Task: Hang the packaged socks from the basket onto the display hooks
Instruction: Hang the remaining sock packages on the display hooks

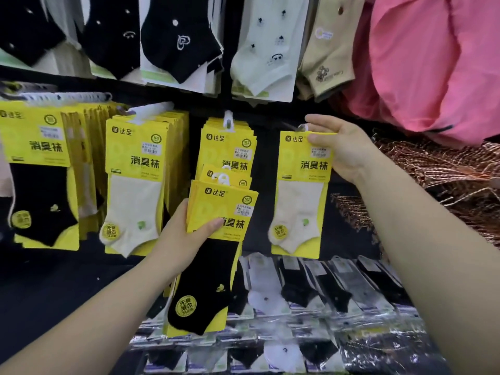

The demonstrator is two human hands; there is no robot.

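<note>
My right hand (339,147) pinches the top corner of a yellow-carded pack of cream socks (300,196), holding its hanger tab at the tip of a display hook (293,127). My left hand (186,234) grips a small stack of yellow packs with black socks (213,255), held in front of the hook (228,120) to the left, which carries several yellow packs. The basket is not in view.
Further left hang full rows of yellow packs with cream socks (135,185) and black socks (40,180). Above hang black, white and beige socks. Clear-wrapped socks (311,288) lie below. Pink cloth (433,63) and copper wire mesh (438,169) sit at the right.
</note>
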